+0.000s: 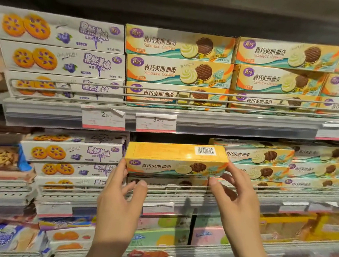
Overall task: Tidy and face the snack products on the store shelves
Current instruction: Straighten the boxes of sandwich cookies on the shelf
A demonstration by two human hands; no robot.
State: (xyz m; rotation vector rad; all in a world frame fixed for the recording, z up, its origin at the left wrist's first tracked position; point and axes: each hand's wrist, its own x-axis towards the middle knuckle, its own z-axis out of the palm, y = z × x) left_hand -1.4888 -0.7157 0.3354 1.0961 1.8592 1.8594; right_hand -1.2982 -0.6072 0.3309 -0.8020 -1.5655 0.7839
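Observation:
A yellow sandwich cookie box [174,160] sits at the front of the middle shelf, its barcode side facing up and its printed face toward me. My left hand [120,198] holds its left end, fingers against the side and thumb below. At the box's right end my right hand [234,196] grips it, thumb under the lower corner. Beneath it lies another box of the same kind [165,183], partly hidden behind the wire shelf rail [179,188].
White blueberry cookie boxes [69,153] are stacked to the left, more yellow sandwich cookie boxes [259,156] to the right. The upper shelf [42,110] carries full stacks of both kinds, with price tags [103,118] on its edge. Lower shelves hold mixed snack packs.

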